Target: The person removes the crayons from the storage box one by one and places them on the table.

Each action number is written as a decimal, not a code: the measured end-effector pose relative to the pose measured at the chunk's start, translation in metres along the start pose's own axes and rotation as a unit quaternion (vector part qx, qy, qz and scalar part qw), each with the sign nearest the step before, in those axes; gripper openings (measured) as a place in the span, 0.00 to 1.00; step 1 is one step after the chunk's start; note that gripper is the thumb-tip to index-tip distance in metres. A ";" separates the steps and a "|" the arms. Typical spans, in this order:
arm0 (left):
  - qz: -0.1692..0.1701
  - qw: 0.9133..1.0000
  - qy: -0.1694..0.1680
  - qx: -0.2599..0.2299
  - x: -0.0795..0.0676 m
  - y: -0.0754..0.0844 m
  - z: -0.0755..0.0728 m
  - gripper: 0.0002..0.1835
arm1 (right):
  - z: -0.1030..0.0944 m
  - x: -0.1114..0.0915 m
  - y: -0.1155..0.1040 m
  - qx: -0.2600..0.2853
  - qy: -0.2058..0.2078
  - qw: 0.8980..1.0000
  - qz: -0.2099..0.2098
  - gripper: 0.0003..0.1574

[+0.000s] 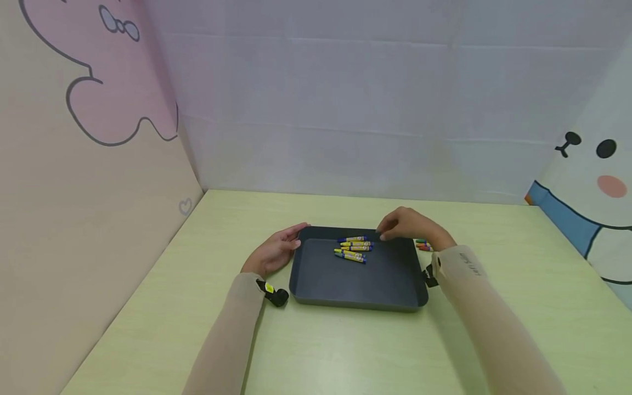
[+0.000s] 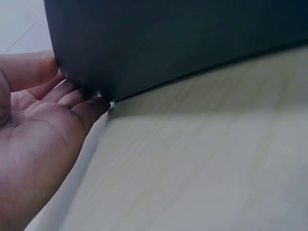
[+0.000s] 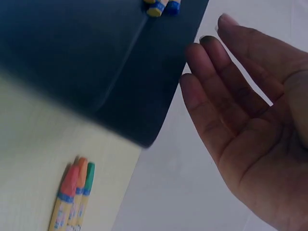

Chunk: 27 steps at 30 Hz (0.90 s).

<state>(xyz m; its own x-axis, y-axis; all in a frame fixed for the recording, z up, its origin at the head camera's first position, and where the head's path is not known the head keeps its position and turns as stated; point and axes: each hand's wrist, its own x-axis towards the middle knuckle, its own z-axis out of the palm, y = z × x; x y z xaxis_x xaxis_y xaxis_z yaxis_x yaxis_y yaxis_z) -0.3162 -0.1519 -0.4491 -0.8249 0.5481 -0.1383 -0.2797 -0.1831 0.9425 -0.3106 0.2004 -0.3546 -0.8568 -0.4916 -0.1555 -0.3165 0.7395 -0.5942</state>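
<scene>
White sheeting (image 1: 316, 99) backs the bench (image 1: 336, 351) as I work remotely: yellow-wrapped crayons (image 1: 356, 248) lie crosswise inside the gray tray (image 1: 360, 282), just left of my nearer right grip (image 1: 411, 224), slack-fingered and empty; my left grip (image 1: 274, 252) holds the tray's far-left corner.

Passable over dark tray (image 1: 360, 282) toward six o'clock. Blocked at ten by left hand (image 1: 274, 253), near one by right hand (image 1: 410, 224), inside toward twelve by crayons (image 1: 355, 248).
</scene>
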 end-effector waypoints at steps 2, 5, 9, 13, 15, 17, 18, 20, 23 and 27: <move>0.001 1.000 -0.001 0.001 0.000 0.000 0.000 0.33 | 0.003 0.004 -0.003 0.002 -0.008 1.000 -0.004 0.17; 0.001 1.000 -0.001 0.005 -0.001 0.000 0.000 0.33 | 0.007 0.009 -0.009 0.010 -0.022 1.000 -0.019 0.17; -0.002 1.000 0.000 0.006 -0.001 0.001 0.001 0.32 | 0.015 0.014 -0.014 0.027 -0.044 0.998 -0.033 0.16; -0.007 1.000 0.003 -0.002 -0.002 0.001 0.000 0.32 | 0.024 0.019 -0.017 0.028 -0.061 0.997 -0.045 0.15; -0.007 1.000 0.004 -0.005 -0.002 0.002 0.000 0.33 | 0.028 0.021 -0.018 0.025 -0.067 0.996 -0.048 0.15; -0.008 1.000 0.005 -0.006 -0.002 0.002 0.000 0.32 | 0.031 0.023 -0.018 0.022 -0.074 0.996 -0.052 0.14; -0.007 1.000 0.005 -0.006 -0.003 0.002 0.000 0.32 | 0.033 0.024 -0.019 0.020 -0.077 0.996 -0.050 0.14; -0.004 1.000 0.003 -0.003 -0.003 0.002 0.000 0.32 | 0.036 0.025 -0.020 0.015 -0.083 0.995 -0.047 0.14; -0.003 1.000 0.002 -0.001 -0.002 0.002 0.001 0.32 | 0.038 0.026 -0.023 -0.001 -0.091 0.995 -0.045 0.14; -0.004 1.000 0.001 -0.003 -0.002 0.001 0.001 0.32 | 0.041 0.027 -0.027 -0.030 -0.090 0.995 -0.043 0.13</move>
<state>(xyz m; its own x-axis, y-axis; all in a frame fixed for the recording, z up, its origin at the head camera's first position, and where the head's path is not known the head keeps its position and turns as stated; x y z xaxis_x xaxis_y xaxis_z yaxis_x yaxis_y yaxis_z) -0.3148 -0.1527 -0.4475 -0.8234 0.5482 -0.1467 -0.2897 -0.1838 0.9393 -0.3086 0.1477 -0.3751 -0.7402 -0.6251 -0.2479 -0.4143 0.7142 -0.5641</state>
